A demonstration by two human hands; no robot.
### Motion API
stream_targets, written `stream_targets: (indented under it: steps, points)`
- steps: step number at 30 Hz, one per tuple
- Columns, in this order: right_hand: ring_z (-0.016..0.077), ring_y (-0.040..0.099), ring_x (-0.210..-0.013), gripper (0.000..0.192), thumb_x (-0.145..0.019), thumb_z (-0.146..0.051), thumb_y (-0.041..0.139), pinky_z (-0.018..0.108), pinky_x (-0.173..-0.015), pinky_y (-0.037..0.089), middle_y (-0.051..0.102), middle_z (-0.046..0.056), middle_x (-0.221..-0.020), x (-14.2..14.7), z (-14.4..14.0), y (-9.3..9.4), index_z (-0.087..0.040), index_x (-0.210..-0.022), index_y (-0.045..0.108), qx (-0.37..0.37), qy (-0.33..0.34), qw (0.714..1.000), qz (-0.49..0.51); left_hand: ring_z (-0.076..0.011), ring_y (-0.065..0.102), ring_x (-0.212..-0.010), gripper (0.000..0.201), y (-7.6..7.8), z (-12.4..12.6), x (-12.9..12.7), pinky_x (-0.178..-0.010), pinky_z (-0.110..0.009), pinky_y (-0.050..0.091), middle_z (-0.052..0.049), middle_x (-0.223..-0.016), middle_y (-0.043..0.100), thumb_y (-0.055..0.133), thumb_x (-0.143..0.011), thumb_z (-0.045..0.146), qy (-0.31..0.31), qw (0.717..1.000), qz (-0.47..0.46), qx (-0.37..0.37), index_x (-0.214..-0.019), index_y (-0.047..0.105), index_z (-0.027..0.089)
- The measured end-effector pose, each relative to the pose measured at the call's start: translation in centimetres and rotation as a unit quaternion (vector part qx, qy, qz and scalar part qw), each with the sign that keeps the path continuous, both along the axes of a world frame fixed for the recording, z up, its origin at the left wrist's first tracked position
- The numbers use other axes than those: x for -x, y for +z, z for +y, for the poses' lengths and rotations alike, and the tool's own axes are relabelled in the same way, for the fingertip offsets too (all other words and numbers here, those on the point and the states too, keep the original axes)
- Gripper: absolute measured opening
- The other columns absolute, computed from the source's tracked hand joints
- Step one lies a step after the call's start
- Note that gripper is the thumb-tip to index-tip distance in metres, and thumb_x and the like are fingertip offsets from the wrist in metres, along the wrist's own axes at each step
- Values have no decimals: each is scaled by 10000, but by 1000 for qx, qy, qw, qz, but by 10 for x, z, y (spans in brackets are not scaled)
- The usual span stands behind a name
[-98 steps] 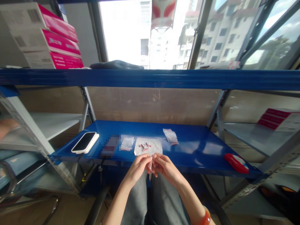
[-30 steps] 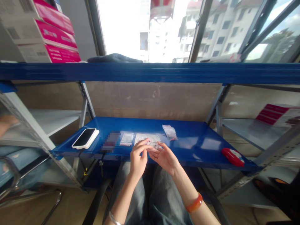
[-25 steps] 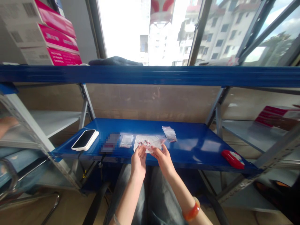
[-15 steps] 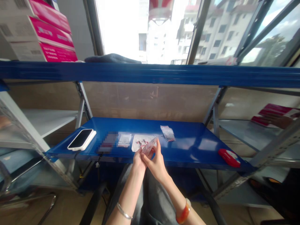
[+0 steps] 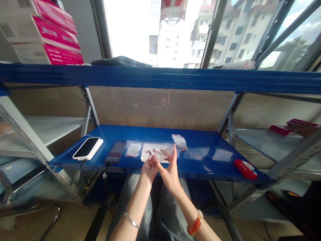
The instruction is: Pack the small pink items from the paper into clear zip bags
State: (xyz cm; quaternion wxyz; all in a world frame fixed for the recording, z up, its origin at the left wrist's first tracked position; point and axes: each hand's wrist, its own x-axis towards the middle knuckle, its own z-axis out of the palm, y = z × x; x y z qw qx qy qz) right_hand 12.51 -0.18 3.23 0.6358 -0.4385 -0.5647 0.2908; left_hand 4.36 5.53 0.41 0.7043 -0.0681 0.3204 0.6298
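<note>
Over the front of the blue table [image 5: 200, 164], my right hand [image 5: 171, 169] holds a small clear plastic bag [image 5: 164, 153] stretched slantwise, with the index finger at its upper right end and the thumb near its lower left. My left hand [image 5: 149, 168] is turned palm up, its fingers curled at the bag's lower left end. Whether small pieces also lie in that palm is too blurred to tell. Just behind my hands, a white tray [image 5: 143, 154] bears several small reddish and dark pieces [image 5: 151, 152]. The bag partly covers the tray.
A small stack of flat clear bags [image 5: 133, 149] lies left of the tray, and another pile of bags [image 5: 179, 142] behind right. A white-edged phone [image 5: 87, 149] is at the left, a red object [image 5: 245, 169] at the right edge. A blue shelf beam [image 5: 160, 77] crosses above.
The bag has been tilted and spread towards the right, away from my left palm. My right index finger has extended up and right; my left hand has turned more palm up.
</note>
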Motion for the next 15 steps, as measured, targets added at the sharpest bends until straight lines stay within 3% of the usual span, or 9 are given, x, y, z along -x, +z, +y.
stream_targets:
  steps: [5, 8, 15]
  points:
    - [223, 556, -1036, 993, -728, -371, 656, 369, -874, 440, 557, 145, -1192, -7, 14, -15, -176, -1444, -3, 24, -48, 996, 66, -43, 198, -269, 355, 0, 18, 23, -282, -167, 167, 101, -380, 237, 398, -891, 242, 58, 985, 159, -20, -541, 389, 185]
    - [228, 559, -1035, 1014, -711, -396, 657, 359, -877, 437, 569, 150, -1181, -13, 28, -30, -149, -1447, 6, 56, -58, 995, 58, -46, 204, -285, 386, 0, 38, 32, -320, -185, 144, 104, -368, 241, 489, -843, 372, 123, 953, 274, -44, -520, 376, 192]
    - [279, 596, -1006, 1086, -678, -418, 647, 390, -856, 452, 596, 189, -1148, -22, 56, -58, -70, -1444, -38, 125, -66, 990, 29, -65, 273, -361, 459, -14, 79, 24, -414, -222, 219, 71, -375, 315, 522, -801, 412, 206, 856, 468, -77, -435, 351, 194]
